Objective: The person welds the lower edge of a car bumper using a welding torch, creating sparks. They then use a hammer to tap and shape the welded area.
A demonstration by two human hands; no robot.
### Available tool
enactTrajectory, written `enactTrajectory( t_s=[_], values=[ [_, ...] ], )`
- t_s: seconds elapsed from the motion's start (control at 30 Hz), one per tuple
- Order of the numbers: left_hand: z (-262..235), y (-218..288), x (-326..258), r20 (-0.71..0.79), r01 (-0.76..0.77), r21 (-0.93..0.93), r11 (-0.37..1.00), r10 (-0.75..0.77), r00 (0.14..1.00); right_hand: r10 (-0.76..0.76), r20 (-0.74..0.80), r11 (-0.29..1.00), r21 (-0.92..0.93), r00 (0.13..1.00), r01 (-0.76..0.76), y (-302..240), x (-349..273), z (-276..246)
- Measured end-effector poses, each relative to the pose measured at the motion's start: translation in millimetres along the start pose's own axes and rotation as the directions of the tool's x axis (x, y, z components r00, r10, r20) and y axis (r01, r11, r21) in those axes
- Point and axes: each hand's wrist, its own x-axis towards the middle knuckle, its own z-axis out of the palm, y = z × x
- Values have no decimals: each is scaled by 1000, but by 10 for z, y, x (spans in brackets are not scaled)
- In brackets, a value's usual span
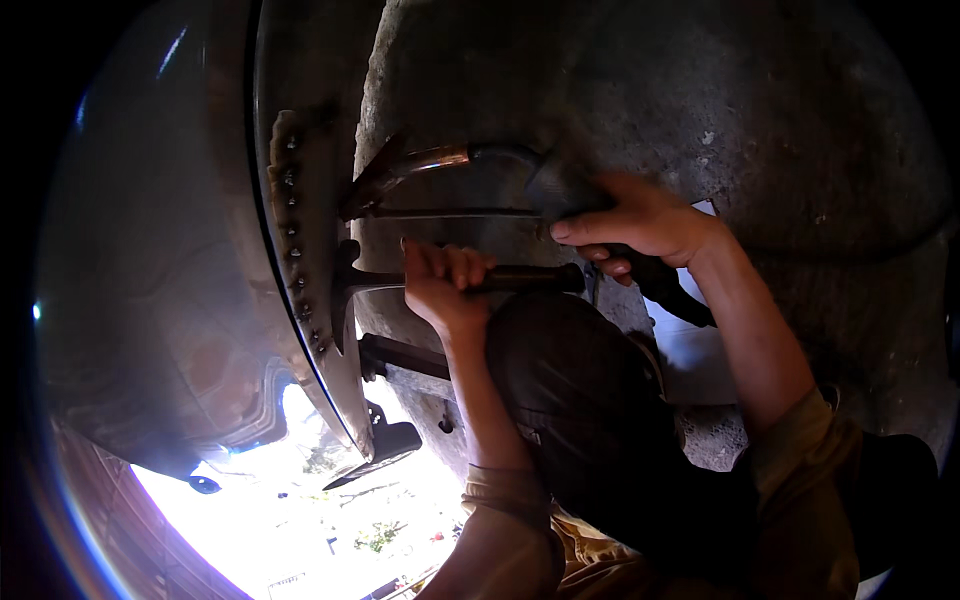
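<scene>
My left hand (450,285) is wrapped round the dark handle of a hammer (530,279). Its long, narrow head lies against or very near a metal edge with a row of small weld spots (290,230). Farther up, my right hand (640,225) grips the black handle of a welding torch (435,158) with a copper-coloured neck section. The torch's dark end points left toward the same edge; whether it touches cannot be made out. A thin rod (450,212) runs just below the torch.
A glossy, curved grey vehicle panel (150,270) fills the left. Rough, stained floor (780,130) lies beyond and to the right, with a white sheet (695,350) on it. A dark bar (405,355) sits below the hammer. Some dark rounded thing (570,390) is between my forearms.
</scene>
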Motion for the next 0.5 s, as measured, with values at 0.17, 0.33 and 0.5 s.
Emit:
enactTrajectory(
  t_s=[0.17,0.33,0.5],
  values=[
    [-59,23,-18,-6,31,-18,999,-31,1000,-51,21,999,13,998,51,102,97,96],
    [193,6,-33,31,38,57,998,-40,999,-227,-28,957,-192,973,218,52,-32,91],
    [-115,-18,37,-15,-12,63,998,13,1000,-299,-59,841,-488,952,234,152,207,146]
  ],
)
